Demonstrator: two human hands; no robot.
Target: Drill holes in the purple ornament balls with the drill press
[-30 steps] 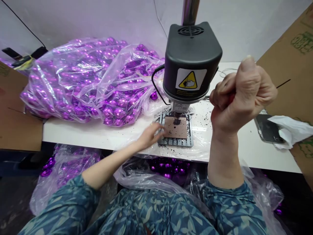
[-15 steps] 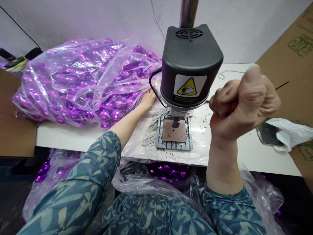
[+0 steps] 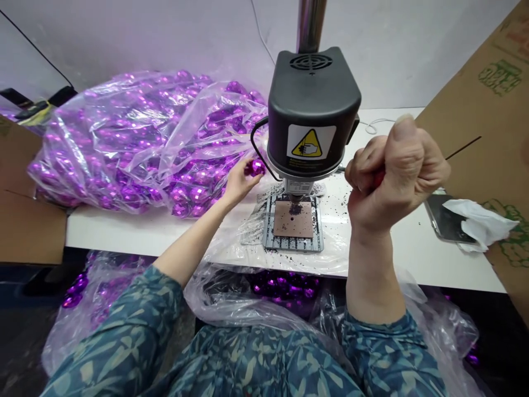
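Observation:
Between the fingers of my left hand [image 3: 240,181] is a shiny purple faceted ball [image 3: 258,166], just outside the mouth of a clear plastic bag [image 3: 165,138] full of such balls. My right hand [image 3: 399,173] is closed round the red-ended handle [image 3: 379,177] of a lever at the side of a black drill press [image 3: 312,110]. Most of that handle is hidden by my fingers. Below the drill head, a brown square board [image 3: 285,226] with a small dark hole lies on a slotted metal base [image 3: 268,240], strewn with dark shavings.
To the right, a phone [image 3: 442,220] lies partly under a crumpled white tissue [image 3: 479,220]. Cardboard boxes stand at the right [image 3: 487,121] and left [image 3: 33,204]. An open plastic bag with purple balls [image 3: 285,289] hangs below the front edge of the white table [image 3: 450,270].
My left hand has come out of the bag's mouth towards me, now with a purple ball in its fingers. My right hand keeps its grip on the lever handle. The view has shifted slightly.

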